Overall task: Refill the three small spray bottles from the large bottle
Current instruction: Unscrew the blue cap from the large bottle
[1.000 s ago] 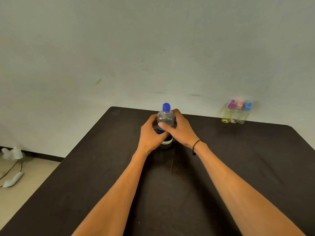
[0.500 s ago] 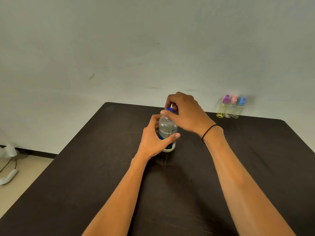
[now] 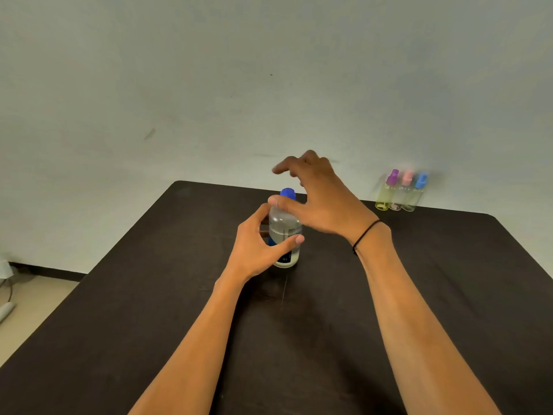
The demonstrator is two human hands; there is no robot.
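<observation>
From my remote seat I saw the large bottle standing upright near the middle of the dark table, its blue cap on; the left hand gripped the bottle's body, thumb across the front and fingers curled round the far side; the right hand hovered at the cap with fingers spread and loosely bent, holding nothing, its thumb lying across the bottle's neck just below the cap, though I could not tell whether it touched; a black band circled that wrist; the three small spray bottles, capped purple, pink and blue, stood side by side at the table's far edge against the wall, well apart from the hands.
</observation>
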